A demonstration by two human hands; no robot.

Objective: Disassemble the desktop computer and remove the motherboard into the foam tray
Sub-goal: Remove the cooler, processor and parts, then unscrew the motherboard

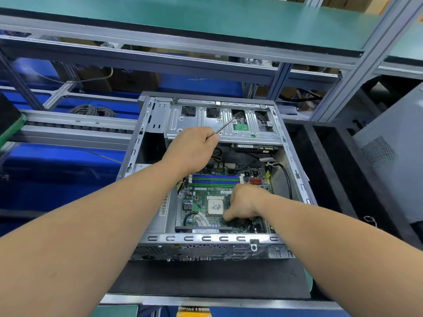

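The desktop computer case (pixel 229 239) is laid on its side on a dark mat (pixel 206 277), with the open side turned up. The motherboard (pixel 206 197) is seen inside the case, in the lower part, flat against the bottom; the processor (pixel 215 206) sits on it, and the coloured memory slots (pixel 215 179) lie just beyond it.

The left hand (pixel 194 147) is held above the case, over the edge of the metal drive cage (pixel 224 124). Its fingers are curled into a fist around a screwdriver (pixel 225 126), of which only the thin metal shaft is shown, pointing away towards the cage.

The right hand (pixel 245 202) is lowered onto the motherboard, just beside the processor. Its fingers are bent down and touch the board; whether something is pinched between them cannot be told.

A black foam tray (pixel 329 170) is placed to the right of the case.
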